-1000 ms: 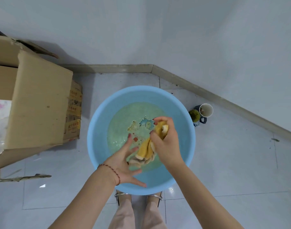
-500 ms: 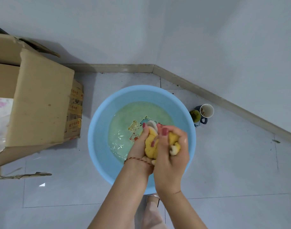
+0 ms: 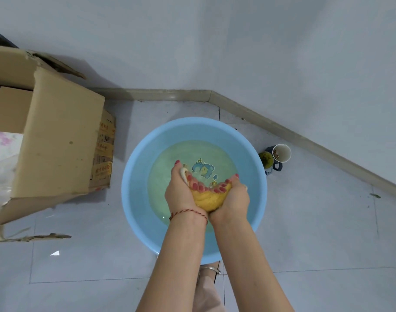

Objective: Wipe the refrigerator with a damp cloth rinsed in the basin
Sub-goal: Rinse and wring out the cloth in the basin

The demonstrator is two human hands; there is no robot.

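Observation:
A round light-blue basin (image 3: pixel 136 199) stands on the tiled floor, holding shallow greenish water over a cartoon print. Above the water, a bunched yellow cloth (image 3: pixel 207 199) is squeezed between both hands. My left hand (image 3: pixel 180 192) grips its left end, where a pale corner pokes out by the thumb. My right hand (image 3: pixel 234 198) clamps the right end, fingers curled over the top. The refrigerator is not in view.
A large open cardboard box (image 3: pixel 57 140) stands left of the basin with a torn flap on the floor. Two small cups (image 3: pixel 275 157) sit right of the basin near the baseboard. The walls meet in a corner behind. My feet are below the basin.
One second ago my left hand was open under the hanging cloth. Both hands have since closed on the cloth, bunched it up and now squeeze it side by side over the water.

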